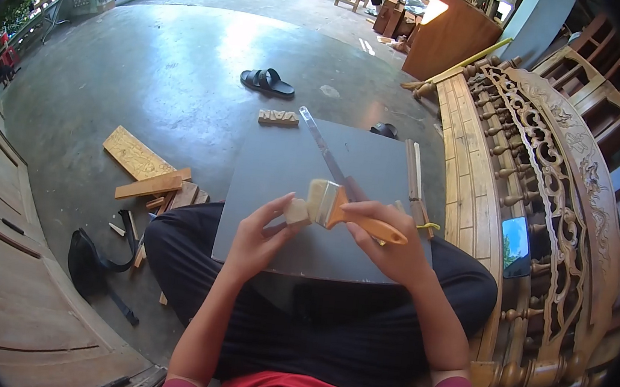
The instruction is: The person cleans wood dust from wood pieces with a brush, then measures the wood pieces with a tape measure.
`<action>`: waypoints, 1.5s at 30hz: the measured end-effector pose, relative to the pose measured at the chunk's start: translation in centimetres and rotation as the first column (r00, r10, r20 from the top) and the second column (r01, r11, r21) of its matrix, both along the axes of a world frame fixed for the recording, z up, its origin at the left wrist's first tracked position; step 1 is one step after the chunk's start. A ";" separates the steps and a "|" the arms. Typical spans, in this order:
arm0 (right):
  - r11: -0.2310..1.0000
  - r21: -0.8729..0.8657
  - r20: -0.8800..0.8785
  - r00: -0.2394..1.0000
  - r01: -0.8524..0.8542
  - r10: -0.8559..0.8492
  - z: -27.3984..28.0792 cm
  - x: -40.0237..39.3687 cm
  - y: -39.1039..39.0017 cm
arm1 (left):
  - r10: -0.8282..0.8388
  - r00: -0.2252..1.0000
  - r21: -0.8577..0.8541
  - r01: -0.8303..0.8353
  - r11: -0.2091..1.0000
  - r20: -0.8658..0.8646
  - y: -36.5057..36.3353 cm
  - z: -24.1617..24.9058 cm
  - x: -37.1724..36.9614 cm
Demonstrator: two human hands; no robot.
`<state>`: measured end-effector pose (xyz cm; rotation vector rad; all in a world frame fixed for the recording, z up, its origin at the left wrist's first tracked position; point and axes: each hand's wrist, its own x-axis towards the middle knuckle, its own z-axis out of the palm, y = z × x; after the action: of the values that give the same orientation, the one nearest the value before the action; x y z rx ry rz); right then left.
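My left hand [256, 237] pinches a small pale wooden block [297, 212] between thumb and fingers over the grey board [267, 166] at my lap. Wrapped around the orange handle of a flat paintbrush [367, 226] is my right hand [399, 241]. The brush's pale bristles point left and meet the block's right side in this view. Behind the brush, a long narrow metal blade with a brown handle [324, 147] lies slanted on the board. A carved wooden block [278, 118] with raised shapes sits at the board's far left corner.
Wood strips [416, 178] line the board's right edge. Wood offcuts [140, 157] and a black strapped bag [95, 261] lie on the floor at left. A carved wooden bench [477, 188] with a phone [516, 247] runs along the right. A black sandal [267, 82] is ahead.
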<state>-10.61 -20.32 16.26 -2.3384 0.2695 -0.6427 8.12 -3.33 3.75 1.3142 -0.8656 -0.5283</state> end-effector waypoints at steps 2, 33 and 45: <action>0.994 -0.101 -0.058 0.998 -0.032 0.026 -0.2 0.1 0.0 | -0.007 1.000 0.001 0.007 1.000 0.010 -0.1 0.0 0.0; 0.985 -0.174 -0.102 0.994 0.015 -0.033 -1.0 -0.4 -1.3 | 0.102 0.970 0.122 -0.132 0.984 0.222 -0.1 0.3 -0.2; 0.993 0.081 0.055 0.994 0.086 -0.091 -0.6 0.1 -0.2 | 0.108 0.912 0.120 -0.168 0.978 0.395 -0.5 -0.3 -0.1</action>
<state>-10.49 -20.50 15.71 -2.2391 0.3667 -0.7297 8.00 -3.80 3.47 1.6405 -1.0607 -0.2247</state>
